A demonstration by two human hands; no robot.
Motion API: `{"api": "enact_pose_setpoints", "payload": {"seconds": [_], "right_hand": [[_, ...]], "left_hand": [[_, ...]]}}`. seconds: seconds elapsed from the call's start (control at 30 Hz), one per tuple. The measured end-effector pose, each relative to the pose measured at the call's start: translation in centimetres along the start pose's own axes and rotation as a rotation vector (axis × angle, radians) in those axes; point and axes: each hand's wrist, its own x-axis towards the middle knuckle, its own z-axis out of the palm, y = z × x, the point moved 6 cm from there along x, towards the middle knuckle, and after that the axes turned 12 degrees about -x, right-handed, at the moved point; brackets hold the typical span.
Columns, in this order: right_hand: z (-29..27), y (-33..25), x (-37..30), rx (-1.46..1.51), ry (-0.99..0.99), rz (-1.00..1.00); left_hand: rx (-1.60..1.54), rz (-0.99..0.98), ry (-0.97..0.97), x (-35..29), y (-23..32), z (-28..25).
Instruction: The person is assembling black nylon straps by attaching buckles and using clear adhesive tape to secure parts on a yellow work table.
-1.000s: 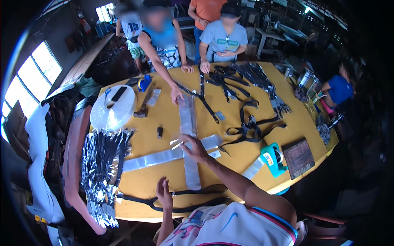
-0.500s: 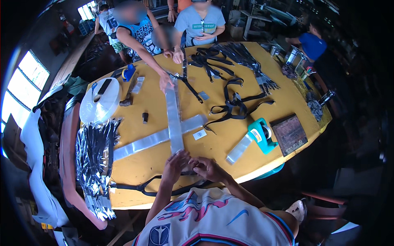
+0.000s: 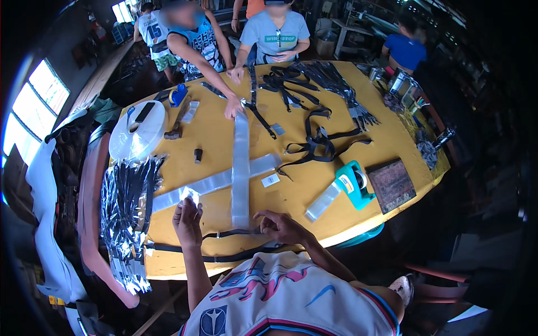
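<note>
Hands, joined 0.5 s ago, are now parted. Left hand [image 3: 188,219]: fingers pinched on a clear plastic sleeve [image 3: 191,196], left of the crossed clear strips [image 3: 241,168]. Right hand [image 3: 278,225]: closed on a black strap [image 3: 224,234] below the strips, near the yellow table [image 3: 314,193] edge.

Daylight glares from the windows [image 3: 25,115] at left; fisheye edges darken and bend
</note>
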Motion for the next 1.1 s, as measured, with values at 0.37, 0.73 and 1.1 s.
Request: {"api": "enact_pose_setpoints", "payload": {"seconds": [0.37,0.73,1.1], "right_hand": [[1.0,-0.4,0.3,-0.166,-0.07,-0.059],[1.3,-2.7,0.1,0.24,-0.149,-0.012],[-2.5,-4.7,-0.1,0.285,-0.173,0.047]], "left_hand": [[0.318,0.122,0.065,-1.9,2.1,-1.9],[0.571,-0.42,-0.462,-7.6,-11.1,-1.0],[0.277,-0.656,-0.699,-7.1,-7.3,3.3]]}}
